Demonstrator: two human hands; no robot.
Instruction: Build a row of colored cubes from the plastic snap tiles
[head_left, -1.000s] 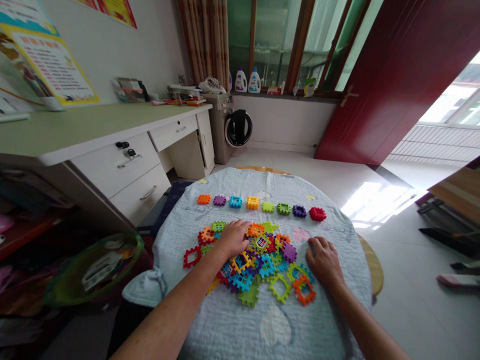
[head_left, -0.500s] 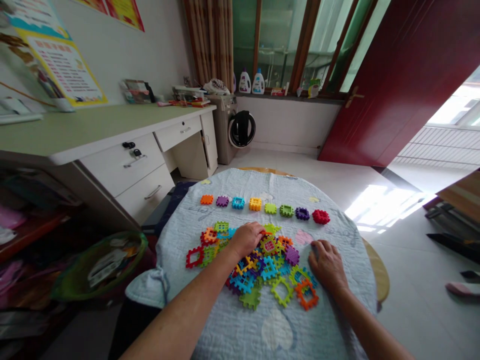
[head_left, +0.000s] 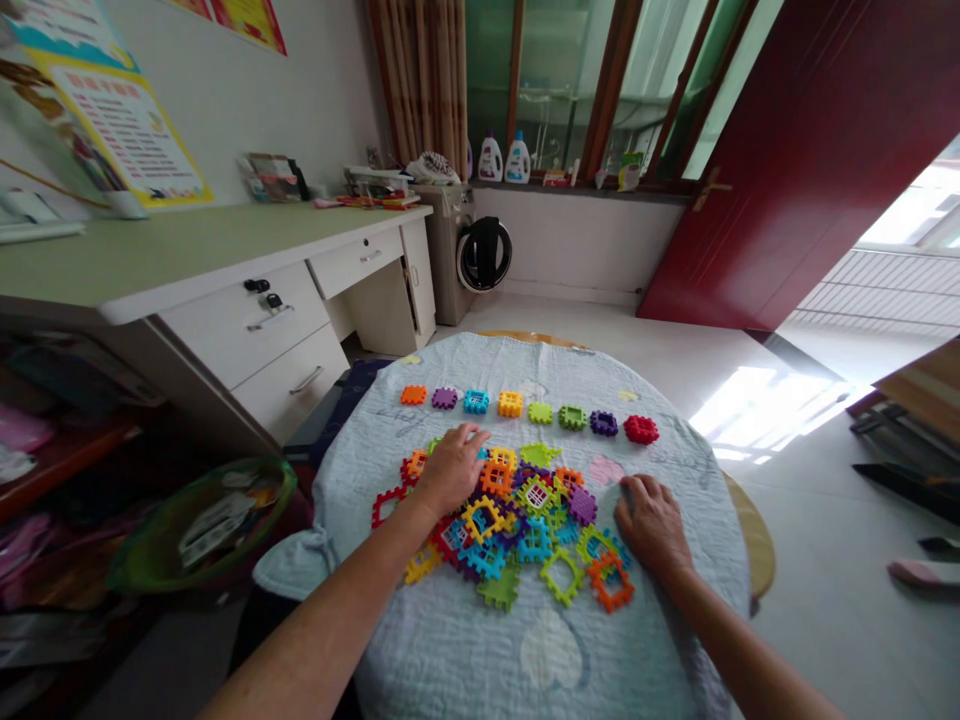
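A heap of colourful plastic interlocking building pieces [head_left: 537,540] with toothed edges lies in the middle of the cloth. My left hand [head_left: 452,468] is over the heap's upper left part, fingers stretched and slightly apart, with no piece visible in them. Just right of its fingers are an orange window piece [head_left: 496,478] and a yellow one. My right hand [head_left: 651,522] rests on the cloth right of the heap, fingers loosely spread and holding nothing. Nearest to it are a purple piece [head_left: 583,506] and an orange frame piece [head_left: 611,584].
Beyond the heap runs a row of small stacks, from an orange stack [head_left: 413,395] to a red stack [head_left: 641,430]. The round table wears a pale blue cloth [head_left: 551,660]. A desk [head_left: 225,250] and a green basket [head_left: 199,530] stand to the left.
My left hand has moved left across the heap, uncovering the orange and yellow window pieces around its middle. My right hand has stayed nearly in place.
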